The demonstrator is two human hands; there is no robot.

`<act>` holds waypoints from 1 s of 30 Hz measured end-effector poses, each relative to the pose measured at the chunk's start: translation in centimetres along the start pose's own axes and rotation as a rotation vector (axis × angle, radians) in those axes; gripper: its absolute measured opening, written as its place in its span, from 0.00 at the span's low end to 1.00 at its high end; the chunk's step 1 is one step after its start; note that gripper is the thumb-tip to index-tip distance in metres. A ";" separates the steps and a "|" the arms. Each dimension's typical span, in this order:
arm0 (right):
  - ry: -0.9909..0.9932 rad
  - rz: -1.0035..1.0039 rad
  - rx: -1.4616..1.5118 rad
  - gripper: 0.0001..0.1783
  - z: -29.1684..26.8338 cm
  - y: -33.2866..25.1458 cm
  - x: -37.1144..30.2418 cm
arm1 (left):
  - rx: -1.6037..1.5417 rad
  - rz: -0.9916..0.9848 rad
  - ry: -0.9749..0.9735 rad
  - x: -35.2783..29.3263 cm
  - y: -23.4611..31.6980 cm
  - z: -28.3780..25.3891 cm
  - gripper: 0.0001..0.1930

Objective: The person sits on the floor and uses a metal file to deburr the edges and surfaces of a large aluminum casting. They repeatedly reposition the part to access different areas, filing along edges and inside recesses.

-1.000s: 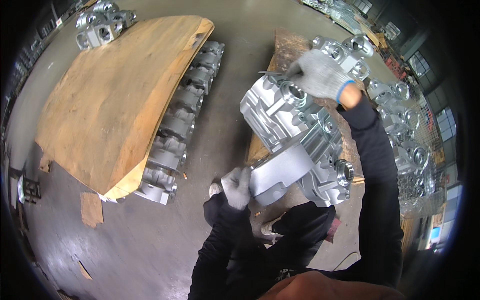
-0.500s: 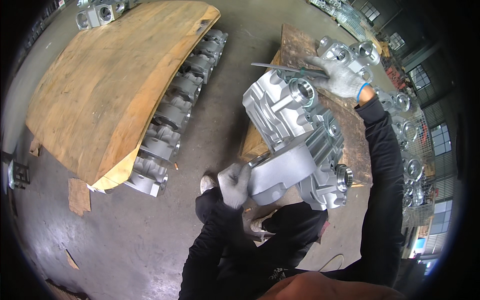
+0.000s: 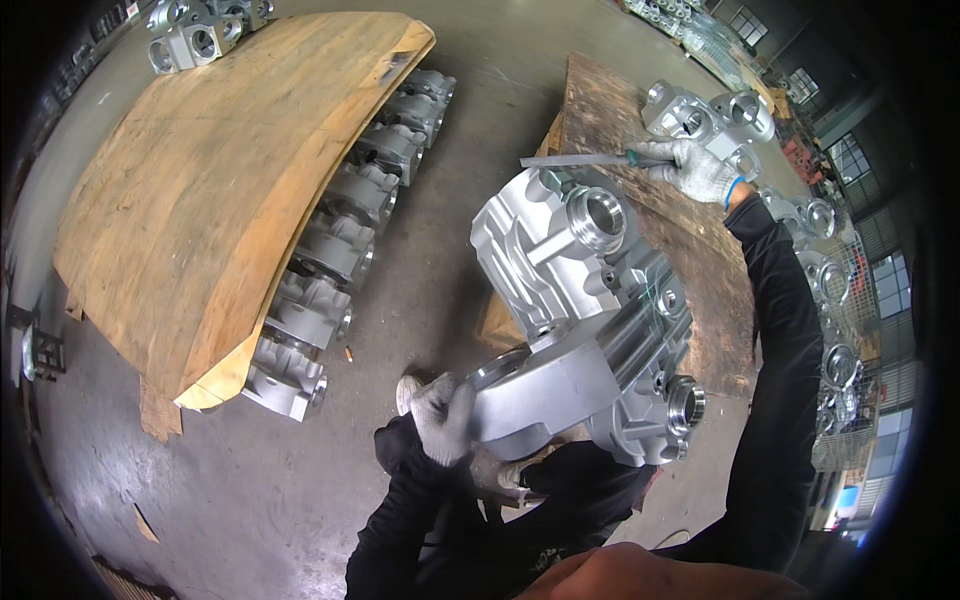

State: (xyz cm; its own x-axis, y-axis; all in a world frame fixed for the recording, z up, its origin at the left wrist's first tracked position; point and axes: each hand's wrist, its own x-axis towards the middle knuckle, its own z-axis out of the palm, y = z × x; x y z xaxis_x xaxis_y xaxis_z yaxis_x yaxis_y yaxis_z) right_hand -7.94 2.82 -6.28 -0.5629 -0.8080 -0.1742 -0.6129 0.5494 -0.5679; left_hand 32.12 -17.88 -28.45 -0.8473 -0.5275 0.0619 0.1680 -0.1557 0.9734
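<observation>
A large silver cast-metal housing (image 3: 545,390) stands tilted in front of me, with machined round bores and ribbed sides. My left hand (image 3: 443,418), in a grey-white work glove, is closed around its near left edge; the fingertips are partly hidden. In my gloved right hand (image 3: 695,168) is a flat metal file (image 3: 575,160), gripped by its dark green handle. The file's blade points left across the far top end of the housing. From this angle I cannot tell whether the blade touches the metal.
Beneath and behind the housing lies a worn brown wooden board (image 3: 715,260). More castings (image 3: 700,115) rest at its far end. On the left, a wide plywood sheet (image 3: 230,190) covers a row of similar castings (image 3: 335,245). Wire-mesh crates (image 3: 850,340) with metal parts line the right.
The near end of the housing has come lower and toward me, with my left hand moving down and left on it. My right hand and the file have shifted slightly right. The view has also shifted.
</observation>
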 end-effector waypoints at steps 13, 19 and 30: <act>-0.049 -0.231 -0.426 0.30 -0.2 -1.7 1.8 | 0.005 -0.016 -0.010 0.2 -0.1 0.0 0.16; -0.027 -0.017 -0.333 0.32 -0.5 -0.9 1.5 | -0.046 -0.016 -0.005 0.0 -0.2 0.0 0.17; 0.116 -0.052 -0.439 0.25 1.4 -3.5 -3.3 | -0.033 -0.037 0.004 -0.1 -1.2 -0.2 0.20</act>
State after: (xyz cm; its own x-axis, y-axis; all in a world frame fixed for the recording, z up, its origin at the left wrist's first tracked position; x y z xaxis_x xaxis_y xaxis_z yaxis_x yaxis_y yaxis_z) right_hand -3.13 3.27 -4.84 -0.5683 -0.8213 -0.0493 -0.8048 0.5673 -0.1743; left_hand 32.13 -17.78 -29.66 -0.8513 -0.5240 0.0252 0.1531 -0.2023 0.9673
